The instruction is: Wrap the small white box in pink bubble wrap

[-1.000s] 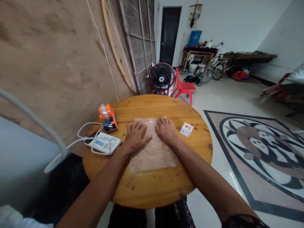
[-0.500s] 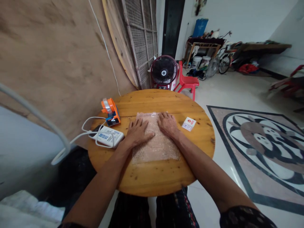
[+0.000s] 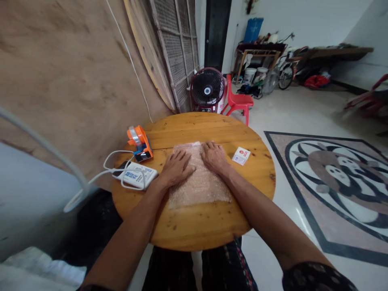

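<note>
A sheet of clear bubble wrap [image 3: 200,188] lies flat on the round wooden table [image 3: 194,234]. Pressed on its left part is my left hand [image 3: 176,167], palm down with the fingers spread out. My right hand [image 3: 214,157] rests on the upper right part, fingers stretched forward and lying flat. Neither hand holds anything. To the right of my right hand is a small white and red box [image 3: 241,155]. Left of my left hand stand an orange and blue tape dispenser [image 3: 140,142] and a white power strip [image 3: 138,176] with its cable looped over it.
A standing fan [image 3: 207,89] and a red plastic chair [image 3: 239,101] are just beyond the table's far edge. The brown wall [image 3: 75,60] borders the left side. A white cable [image 3: 42,141] hangs in the left foreground.
Both hands stay on the bubble wrap with hardly any shift; my left thumb sits slightly closer to its fingers. The view has moved a little.
</note>
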Demonstrator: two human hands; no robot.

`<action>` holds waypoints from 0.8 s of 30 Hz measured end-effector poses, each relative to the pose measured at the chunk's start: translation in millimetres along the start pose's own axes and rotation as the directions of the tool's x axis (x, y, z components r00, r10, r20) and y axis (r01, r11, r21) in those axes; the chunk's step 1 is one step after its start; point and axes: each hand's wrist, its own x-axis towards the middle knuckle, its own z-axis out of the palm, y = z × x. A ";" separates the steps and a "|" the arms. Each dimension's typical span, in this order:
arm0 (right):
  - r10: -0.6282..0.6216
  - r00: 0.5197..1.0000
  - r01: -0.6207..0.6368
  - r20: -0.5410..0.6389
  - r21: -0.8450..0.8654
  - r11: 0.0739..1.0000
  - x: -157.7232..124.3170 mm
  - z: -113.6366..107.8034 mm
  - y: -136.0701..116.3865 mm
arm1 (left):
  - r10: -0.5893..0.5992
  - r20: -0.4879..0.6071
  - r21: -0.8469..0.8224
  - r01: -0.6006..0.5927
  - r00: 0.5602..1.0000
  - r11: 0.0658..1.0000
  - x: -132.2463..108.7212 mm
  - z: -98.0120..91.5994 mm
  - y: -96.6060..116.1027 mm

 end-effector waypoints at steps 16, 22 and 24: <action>-0.023 1.000 0.024 0.015 -0.045 0.999 -1.2 -10.6 4.1 | -0.044 0.097 -0.037 0.047 0.994 0.998 0.1 -4.8 -10.2; -0.258 0.966 0.258 -0.003 -0.013 0.966 -10.7 -18.8 -22.3 | -0.029 0.083 -0.030 0.031 0.996 0.999 0.7 -6.3 -8.1; -0.305 0.951 0.304 0.041 0.037 0.952 -13.5 -12.5 -26.8 | -0.037 0.084 -0.020 0.039 0.996 0.999 0.6 -7.5 -7.7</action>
